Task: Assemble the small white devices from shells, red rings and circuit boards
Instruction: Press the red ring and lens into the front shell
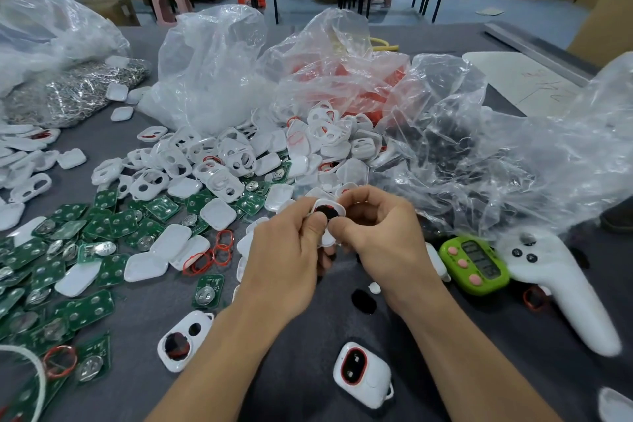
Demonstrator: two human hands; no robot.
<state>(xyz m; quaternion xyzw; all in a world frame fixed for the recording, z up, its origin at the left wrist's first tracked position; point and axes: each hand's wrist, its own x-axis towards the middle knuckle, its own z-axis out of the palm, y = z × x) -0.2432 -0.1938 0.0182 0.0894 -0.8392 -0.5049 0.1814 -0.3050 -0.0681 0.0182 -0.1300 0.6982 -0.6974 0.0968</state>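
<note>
Both hands pinch one shell. The left hand presses its thumb on the dark opening, and the right hand curls its fingers round the far edge. A sliver of red shows at the rim, and uneven thumb pressure could pop it out of its seat. A slip would drop the shell among the loose rings and boards left of the grip, or onto the black pad just below.

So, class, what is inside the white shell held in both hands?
A black round insert and a sliver of red ring show in the white shell. The left hand and right hand cover the rest, hiding anything deeper.
</note>
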